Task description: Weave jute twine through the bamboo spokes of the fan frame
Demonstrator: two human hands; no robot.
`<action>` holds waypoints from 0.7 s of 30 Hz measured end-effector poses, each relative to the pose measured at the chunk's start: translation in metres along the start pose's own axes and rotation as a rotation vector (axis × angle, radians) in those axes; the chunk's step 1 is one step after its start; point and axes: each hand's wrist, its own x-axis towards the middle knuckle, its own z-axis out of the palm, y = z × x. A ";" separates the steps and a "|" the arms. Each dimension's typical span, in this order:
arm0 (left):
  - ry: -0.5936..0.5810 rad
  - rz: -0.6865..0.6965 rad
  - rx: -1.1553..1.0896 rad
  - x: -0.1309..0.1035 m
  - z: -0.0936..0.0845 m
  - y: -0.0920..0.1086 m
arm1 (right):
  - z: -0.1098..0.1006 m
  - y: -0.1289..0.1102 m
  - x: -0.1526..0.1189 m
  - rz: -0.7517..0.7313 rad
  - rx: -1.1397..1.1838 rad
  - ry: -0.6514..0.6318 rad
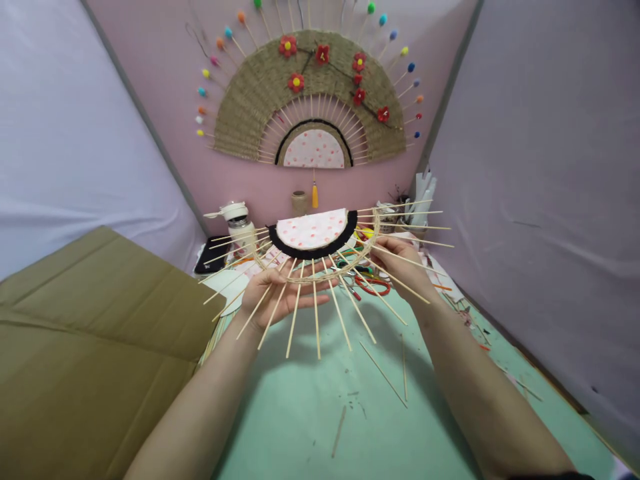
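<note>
Both hands hold a half-round fan frame (314, 253) above the table. Its white centre (313, 230) has pink dots and a black curved border, with thin wooden sticks spreading out toward me. A band of twisted straw-coloured cord (300, 279) runs across the sticks outside the border. My left hand (273, 297) grips the frame from below on the left, thumb on top and fingers stretched underneath. My right hand (400, 263) pinches the cord and sticks at the right side; its fingertips are partly hidden.
A finished woven fan (240, 100) with red flowers hangs on the pink wall. Red-handled scissors (373, 287) lie behind the frame. A white bottle (243, 233) and black phone (215, 253) are back left, cardboard (100, 353) left. Loose sticks (384, 375) lie on the green table (290, 420).
</note>
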 end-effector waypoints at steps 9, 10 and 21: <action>0.009 0.010 0.007 0.000 -0.006 0.004 | 0.002 -0.024 -0.014 0.089 -0.025 -0.247; 0.008 0.010 0.008 0.000 -0.006 0.005 | 0.002 -0.026 -0.015 0.062 -0.025 -0.294; 0.002 0.003 0.012 0.001 -0.008 0.005 | 0.014 -0.023 -0.025 0.181 0.211 -0.518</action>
